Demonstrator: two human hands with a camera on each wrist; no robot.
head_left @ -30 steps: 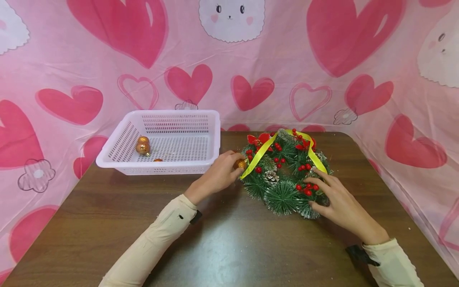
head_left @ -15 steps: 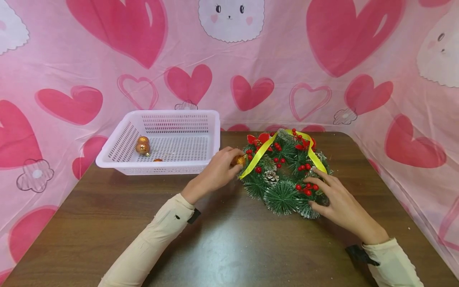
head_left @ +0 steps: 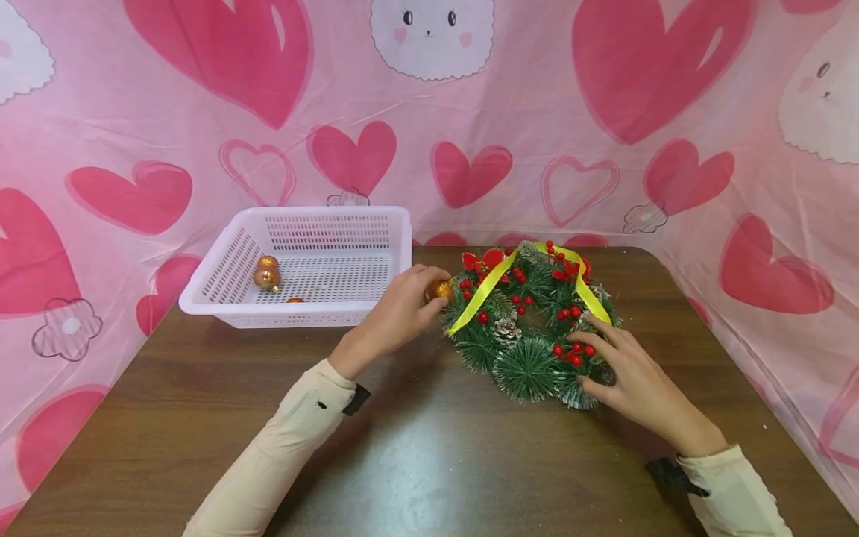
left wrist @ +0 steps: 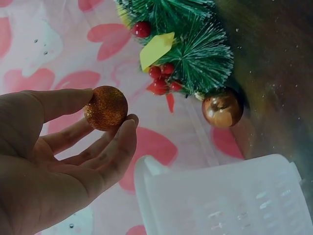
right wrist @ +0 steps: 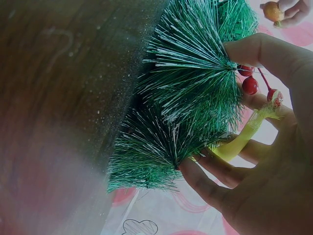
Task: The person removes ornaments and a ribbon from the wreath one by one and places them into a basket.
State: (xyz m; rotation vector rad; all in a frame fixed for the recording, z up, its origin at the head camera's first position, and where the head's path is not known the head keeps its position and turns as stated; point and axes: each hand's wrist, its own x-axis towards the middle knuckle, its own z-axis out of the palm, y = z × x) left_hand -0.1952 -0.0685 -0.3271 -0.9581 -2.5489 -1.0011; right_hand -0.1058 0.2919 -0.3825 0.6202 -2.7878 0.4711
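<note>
My left hand (head_left: 401, 307) pinches a glittery orange-gold Christmas ball (left wrist: 106, 108) between thumb and fingertips, just off the left side of a green Christmas wreath (head_left: 526, 371). In the left wrist view a shiny copper ball (left wrist: 223, 108) sits against the wreath's edge. Red berries, red flowers, a pine cone (head_left: 508, 330) and a yellow ribbon (head_left: 485, 296) decorate the wreath. My right hand (head_left: 637, 380) holds the wreath's right side, thumb and fingers spread around the frosted needles (right wrist: 190, 63) beside some red berries (right wrist: 250, 85).
A white plastic basket (head_left: 295, 317) stands at the back left, with several copper and glittery balls (head_left: 267, 277) inside. Both stand on a dark wooden table (head_left: 429, 462). A pink heart-patterned cloth (head_left: 523, 112) hangs behind and at the sides.
My left hand has drawn a little to the left and back from the wreath, carrying the glittery ball. My right hand and the wreath have stayed put.
</note>
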